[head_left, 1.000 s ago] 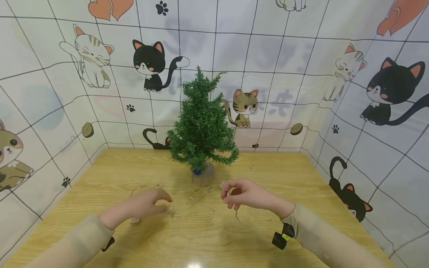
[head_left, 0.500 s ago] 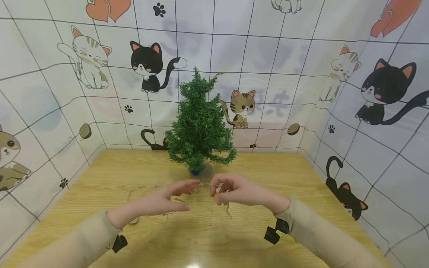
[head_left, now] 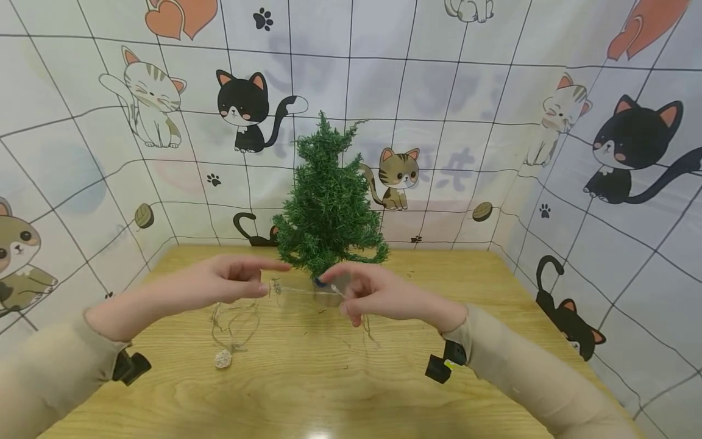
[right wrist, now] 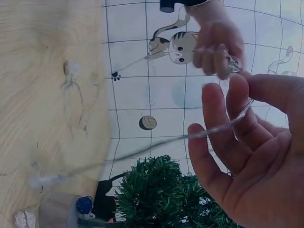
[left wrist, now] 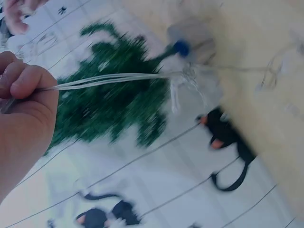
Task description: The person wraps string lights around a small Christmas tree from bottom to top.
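A thin clear cord, which looks like a light string (head_left: 301, 291), stretches between my two hands in front of the tree. My left hand (head_left: 214, 280) pinches strands of it, which run out from between thumb and curled fingers (left wrist: 28, 85) in the left wrist view. On the other side my right hand (head_left: 384, 294) holds the cord between thumb and index finger, and it passes along the other fingers (right wrist: 216, 109) in the right wrist view. Short loose ends hang below the right hand. More loops of cord (head_left: 233, 323) lie on the table beside a white woven ball (head_left: 222, 359).
A small green artificial Christmas tree (head_left: 329, 201) stands on a round wooden base (head_left: 328, 297) at the back of the wooden table (head_left: 307, 390). A blue bit (head_left: 320, 281) shows at its foot. Cat-patterned cloth (head_left: 455, 110) encloses the back and sides.
My left hand moved in beside the right hand, then back left and up, drawing the cord out between them. The right hand shifted slightly left and up. The ball and loops are uncovered.
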`<action>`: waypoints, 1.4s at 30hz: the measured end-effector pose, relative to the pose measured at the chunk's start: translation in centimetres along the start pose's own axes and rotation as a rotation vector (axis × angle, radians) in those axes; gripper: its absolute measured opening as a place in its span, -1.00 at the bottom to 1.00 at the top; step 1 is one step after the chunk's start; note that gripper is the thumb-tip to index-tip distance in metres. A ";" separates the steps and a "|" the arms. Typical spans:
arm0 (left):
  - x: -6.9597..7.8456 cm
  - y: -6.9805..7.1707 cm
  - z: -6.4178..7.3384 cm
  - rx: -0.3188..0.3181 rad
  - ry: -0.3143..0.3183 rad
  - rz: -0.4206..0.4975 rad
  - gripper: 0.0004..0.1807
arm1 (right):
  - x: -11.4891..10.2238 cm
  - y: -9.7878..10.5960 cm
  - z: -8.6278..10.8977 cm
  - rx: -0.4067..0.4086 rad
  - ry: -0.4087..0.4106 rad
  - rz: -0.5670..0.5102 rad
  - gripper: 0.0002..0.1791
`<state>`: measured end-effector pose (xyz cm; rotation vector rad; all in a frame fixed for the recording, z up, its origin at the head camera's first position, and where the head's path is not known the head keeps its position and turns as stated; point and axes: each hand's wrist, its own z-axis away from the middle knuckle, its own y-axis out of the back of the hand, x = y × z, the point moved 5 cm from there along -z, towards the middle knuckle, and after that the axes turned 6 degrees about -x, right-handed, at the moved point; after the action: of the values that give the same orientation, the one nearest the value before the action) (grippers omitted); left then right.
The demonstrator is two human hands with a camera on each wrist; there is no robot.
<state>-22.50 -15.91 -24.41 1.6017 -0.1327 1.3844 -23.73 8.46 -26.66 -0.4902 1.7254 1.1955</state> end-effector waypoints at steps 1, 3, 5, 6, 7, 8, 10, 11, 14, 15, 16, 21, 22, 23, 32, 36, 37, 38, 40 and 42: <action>0.8 0.6 0.4 0.021 -0.008 -0.030 -0.49 | -0.2 0.3 -0.1 0.015 -0.006 -0.010 -0.45; 2.6 1.8 1.1 0.059 -0.032 -0.077 -0.48 | -0.5 0.9 -0.3 0.041 -0.007 -0.021 -0.41; 4.3 2.9 1.8 0.096 -0.059 -0.122 -0.51 | -0.6 1.5 -0.5 0.065 -0.019 0.008 -0.48; 5.1 3.5 2.2 0.112 -0.072 -0.144 -0.52 | -0.7 1.8 -0.5 0.074 -0.030 0.027 -0.55; 5.8 4.0 2.5 0.131 -0.081 -0.165 -0.54 | -0.7 2.1 -0.5 0.078 -0.039 0.035 -0.62; 6.5 4.6 2.9 0.153 -0.089 -0.194 -0.56 | -0.7 2.3 -0.5 0.080 -0.050 0.051 -0.69; 7.8 5.6 3.3 0.197 -0.112 -0.250 -0.61 | -0.5 2.8 -0.4 0.084 -0.071 0.082 -0.80; 8.3 6.0 3.6 0.217 -0.120 -0.278 -0.64 | -0.4 3.0 -0.4 0.086 -0.080 0.094 -0.84; 9.7 7.2 4.2 0.284 -0.117 -0.327 -0.77 | 0.1 3.8 -0.3 0.096 -0.105 0.133 -0.90; 10.0 7.6 4.3 0.302 -0.114 -0.339 -0.82 | 0.3 4.1 -0.3 0.098 -0.113 0.153 -0.91; 10.3 7.9 4.5 0.319 -0.108 -0.353 -0.86 | 0.3 4.4 -0.2 0.101 -0.117 0.176 -0.90; 11.2 9.4 5.2 0.384 -0.128 -0.446 -0.90 | -0.1 6.1 0.1 0.123 -0.125 0.244 -0.82; 11.3 9.7 5.2 0.400 -0.128 -0.476 -0.89 | -0.4 6.4 0.1 0.136 -0.125 0.255 -0.82; 11.3 10.0 5.3 0.418 -0.124 -0.507 -0.88 | -0.7 6.8 0.0 0.149 -0.123 0.261 -0.83; 11.8 13.8 6.1 0.671 0.005 -0.739 -0.79 | -3.9 9.3 -2.1 0.258 -0.053 0.322 -0.82; 12.5 14.3 5.8 0.770 -0.007 -0.780 -0.72 | -4.2 10.5 -2.8 0.287 -0.034 0.360 -0.79; 12.6 14.3 5.7 0.784 -0.010 -0.789 -0.70 | -4.2 10.8 -3.0 0.295 -0.031 0.370 -0.78; 12.8 14.2 5.7 0.796 -0.016 -0.801 -0.70 | -4.2 11.1 -3.1 0.302 -0.022 0.378 -0.77; 13.1 13.9 5.7 0.818 -0.034 -0.853 -0.69 | -4.1 11.8 -3.2 0.319 -0.011 0.399 -0.76; 13.4 13.6 5.7 0.835 -0.056 -0.901 -0.70 | -4.3 12.6 -3.1 0.351 -0.016 0.421 -0.75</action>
<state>-22.46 -20.49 -5.02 1.9597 1.1340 0.6718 -32.54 10.55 -16.44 0.1001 2.0324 1.1366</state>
